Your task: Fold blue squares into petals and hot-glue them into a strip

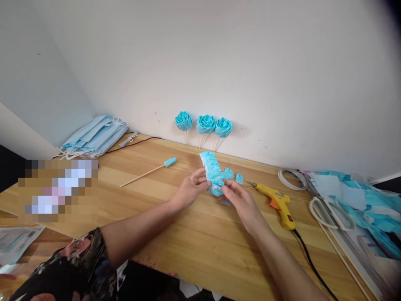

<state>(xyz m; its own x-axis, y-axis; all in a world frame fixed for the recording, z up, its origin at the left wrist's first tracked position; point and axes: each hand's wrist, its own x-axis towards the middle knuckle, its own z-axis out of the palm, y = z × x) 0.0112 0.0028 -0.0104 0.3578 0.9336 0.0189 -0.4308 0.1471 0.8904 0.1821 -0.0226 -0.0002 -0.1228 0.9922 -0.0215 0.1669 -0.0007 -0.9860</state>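
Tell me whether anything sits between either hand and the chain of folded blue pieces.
Nothing visible does. The left hand and right hand both already touch the chain of folded blue pieces with their fingertips. The glue gun lies apart, to the right.

Both hands on folded blue strip
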